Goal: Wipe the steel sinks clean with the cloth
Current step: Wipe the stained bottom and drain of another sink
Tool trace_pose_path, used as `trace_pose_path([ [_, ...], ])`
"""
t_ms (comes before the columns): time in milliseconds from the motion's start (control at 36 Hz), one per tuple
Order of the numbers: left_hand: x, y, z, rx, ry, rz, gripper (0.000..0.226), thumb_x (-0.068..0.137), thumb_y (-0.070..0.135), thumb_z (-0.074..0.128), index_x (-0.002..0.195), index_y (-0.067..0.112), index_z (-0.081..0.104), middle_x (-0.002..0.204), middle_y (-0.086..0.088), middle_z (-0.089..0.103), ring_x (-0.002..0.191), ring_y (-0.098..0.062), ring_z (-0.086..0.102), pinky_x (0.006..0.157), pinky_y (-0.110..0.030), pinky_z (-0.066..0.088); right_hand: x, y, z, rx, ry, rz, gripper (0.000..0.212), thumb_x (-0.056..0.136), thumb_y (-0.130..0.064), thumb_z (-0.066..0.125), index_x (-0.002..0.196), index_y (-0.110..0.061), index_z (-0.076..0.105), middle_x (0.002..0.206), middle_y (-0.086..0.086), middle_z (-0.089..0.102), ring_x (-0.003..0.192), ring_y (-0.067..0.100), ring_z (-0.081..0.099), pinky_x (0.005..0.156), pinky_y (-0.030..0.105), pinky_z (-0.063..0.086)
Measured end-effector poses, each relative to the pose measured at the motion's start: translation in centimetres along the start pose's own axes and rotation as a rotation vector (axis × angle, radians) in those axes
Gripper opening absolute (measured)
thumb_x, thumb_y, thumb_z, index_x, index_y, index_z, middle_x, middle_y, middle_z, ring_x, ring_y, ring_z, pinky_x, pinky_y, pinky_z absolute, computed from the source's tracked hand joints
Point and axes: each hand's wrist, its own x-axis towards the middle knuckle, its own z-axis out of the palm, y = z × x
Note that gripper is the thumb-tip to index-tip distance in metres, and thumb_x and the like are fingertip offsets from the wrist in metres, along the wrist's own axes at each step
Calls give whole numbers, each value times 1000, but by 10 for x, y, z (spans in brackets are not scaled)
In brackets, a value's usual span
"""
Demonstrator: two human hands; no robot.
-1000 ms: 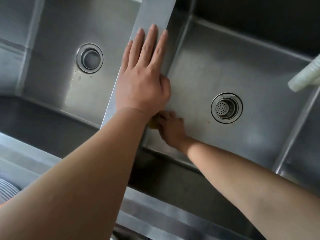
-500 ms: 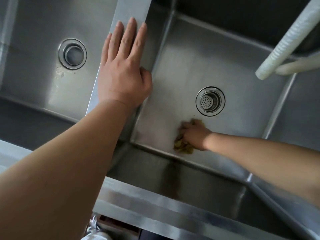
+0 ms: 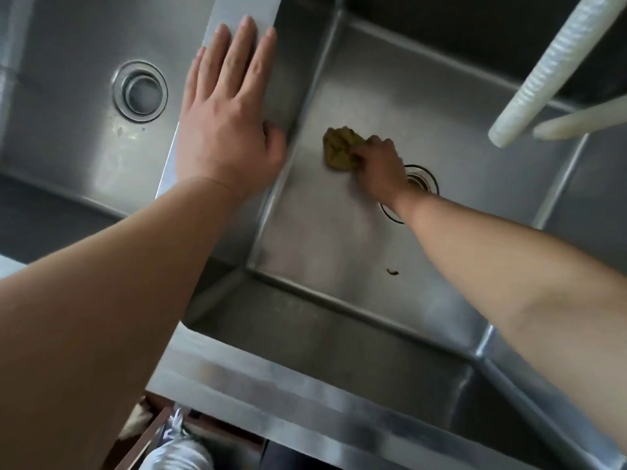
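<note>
Head view, right hand [image 3: 378,167] gripping cloth [image 3: 339,149], half hiding drain [image 3: 422,181], left hand [image 3: 227,120] flat on divider [image 3: 244,8].

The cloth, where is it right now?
In the head view, the cloth lies bunched on the floor of the right sink, gripped by the right hand, just left of the drain.

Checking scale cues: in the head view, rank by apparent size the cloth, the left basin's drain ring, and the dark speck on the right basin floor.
1. Left basin's drain ring looks about the same as the cloth; the cloth is partly hidden by the right hand, so unranked.
2. Dark speck, smallest.
</note>
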Motion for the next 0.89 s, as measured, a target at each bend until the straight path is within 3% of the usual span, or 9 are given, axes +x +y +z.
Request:
trace_pose_path([
  [83,0,1,-1,11,-15,-7,83,76,26,46,156,15,24,163,-8,21,150,-32,16,123,-43,10,-11,-7,21,-76,-21,44,43,87,-18,55,129,-28,59,123,7,49,117,35,40,87,48,46],
  [194,0,2,-1,38,-32,-12,86,75,29,48,156,17,21,163,-7,19,151,-31,15,124,-42,10,-66,-6,48,-197,-178,-72,42,86,-22,58,126,-33,60,127,1,49,119,32,41,83,42,45],
  [361,1,1,0,45,-33,-7,87,76,35,50,156,18,21,163,-7,20,151,-31,15,123,-43,12,-150,15,78,-199,-434,-145,40,87,-27,61,127,-28,63,145,1,44,134,32,33,104,37,39],
  [444,0,1,0,49,-31,-6,88,75,35,51,156,18,22,163,-7,20,151,-31,16,123,-43,12,-164,17,83,-158,-588,-126,36,86,-27,64,121,-23,67,140,4,48,133,33,37,106,35,39],
  [556,1,2,-1,51,-30,-1,89,74,34,52,156,17,22,163,-7,20,151,-31,16,123,-42,11,-158,13,69,-19,-677,42,29,84,-22,63,112,-21,70,116,1,64,110,24,61,87,27,49],
  [667,0,2,-1,50,-26,-15,90,73,34,51,156,17,22,163,-6,21,151,-31,15,123,-42,12,-133,12,34,212,-381,88,27,84,-12,65,109,-19,74,111,-2,69,106,18,63,73,15,38],
  [750,0,4,-2,52,-30,-12,89,73,34,50,156,17,22,163,-6,21,151,-31,15,123,-41,12,-102,11,17,162,-103,87,32,84,-12,62,114,-17,71,111,14,63,106,33,60,80,26,47],
  [806,0,4,-3,51,-37,-17,89,74,35,50,156,17,22,163,-6,20,151,-31,14,123,-41,12,-80,12,17,99,-30,131,38,83,-12,59,121,-14,65,113,19,55,108,40,54,86,35,47],
  [889,-1,3,-3,52,-39,-18,89,74,34,50,156,17,22,163,-6,21,151,-30,15,123,-42,12,-63,4,29,-20,-78,153,49,86,-13,56,135,-12,51,127,19,48,116,41,46,87,41,46],
])
